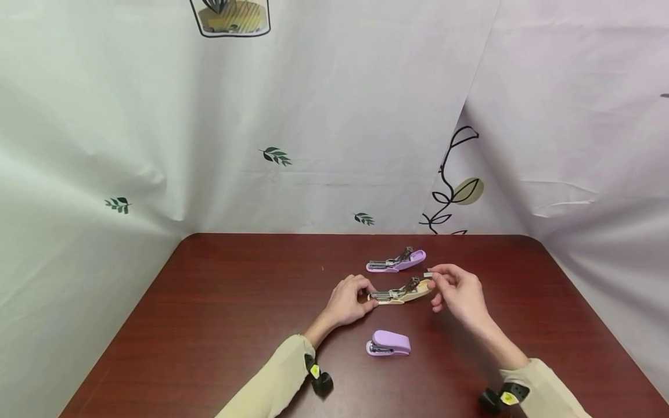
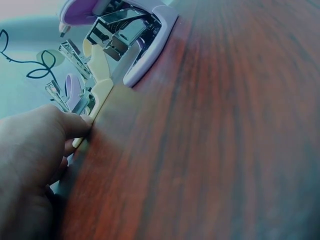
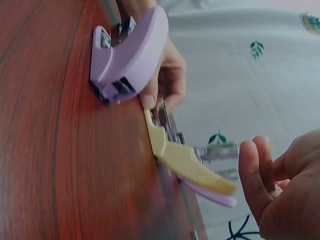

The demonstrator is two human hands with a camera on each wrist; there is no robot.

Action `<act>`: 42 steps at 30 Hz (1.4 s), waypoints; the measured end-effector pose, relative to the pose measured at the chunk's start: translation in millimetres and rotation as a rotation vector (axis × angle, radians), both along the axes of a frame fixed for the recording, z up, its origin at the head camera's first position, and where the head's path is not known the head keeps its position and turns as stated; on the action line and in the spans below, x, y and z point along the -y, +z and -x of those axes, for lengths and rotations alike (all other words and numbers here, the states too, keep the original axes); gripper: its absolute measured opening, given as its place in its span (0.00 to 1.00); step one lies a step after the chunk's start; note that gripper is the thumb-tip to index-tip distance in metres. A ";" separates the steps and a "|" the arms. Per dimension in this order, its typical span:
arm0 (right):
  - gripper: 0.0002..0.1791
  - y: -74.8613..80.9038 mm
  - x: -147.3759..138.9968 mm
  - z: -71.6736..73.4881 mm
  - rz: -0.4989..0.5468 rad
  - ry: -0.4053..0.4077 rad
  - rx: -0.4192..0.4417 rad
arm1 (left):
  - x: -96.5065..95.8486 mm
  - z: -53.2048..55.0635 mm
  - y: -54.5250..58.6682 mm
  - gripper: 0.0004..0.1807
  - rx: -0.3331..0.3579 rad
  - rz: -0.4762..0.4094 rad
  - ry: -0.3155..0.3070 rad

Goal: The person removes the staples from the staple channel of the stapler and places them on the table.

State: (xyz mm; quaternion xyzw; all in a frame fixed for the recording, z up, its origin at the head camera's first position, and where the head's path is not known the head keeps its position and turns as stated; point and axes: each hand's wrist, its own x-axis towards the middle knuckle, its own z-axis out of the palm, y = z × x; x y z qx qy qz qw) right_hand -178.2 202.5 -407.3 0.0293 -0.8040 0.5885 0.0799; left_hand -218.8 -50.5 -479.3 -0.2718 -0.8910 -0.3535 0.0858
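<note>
A cream-yellow stapler [image 1: 416, 292] lies on the table with its top swung far back, its metal staple channel exposed. My left hand [image 1: 349, 299] grips the front end of its base between thumb and fingers; in the left wrist view the thumb presses at the base's edge. Over the stapler's raised top end, my right hand [image 1: 460, 293] pinches a small silvery strip of staples [image 1: 428, 274] between thumb and forefinger. In the right wrist view the right hand [image 3: 285, 185] is beside the yellow top, with the strip hidden.
Behind the yellow stapler lies a purple stapler [image 1: 418, 257], also swung wide apart. Nearer the person sits another purple stapler [image 1: 391, 341] with its top folded down over its base. A patterned white curtain [image 1: 324, 116] hangs beyond the dark red wooden table [image 1: 235, 273].
</note>
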 end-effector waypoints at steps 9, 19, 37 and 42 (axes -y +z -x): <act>0.10 -7.4 -18.7 1.9 -0.017 -0.048 0.007 | -0.1 -0.7 0.0 0.08 0.000 0.004 0.001; 0.12 -27.5 -32.4 5.7 -0.032 -0.057 0.143 | 0.1 -0.9 -2.5 0.08 0.000 0.002 0.007; 0.08 -45.4 -35.5 4.4 -0.139 -0.039 0.230 | 0.1 -0.3 -0.3 0.07 -0.002 0.007 -0.002; 0.07 -44.6 -34.2 4.1 -0.178 -0.040 0.213 | 0.3 -0.3 -0.9 0.07 -0.006 0.001 -0.004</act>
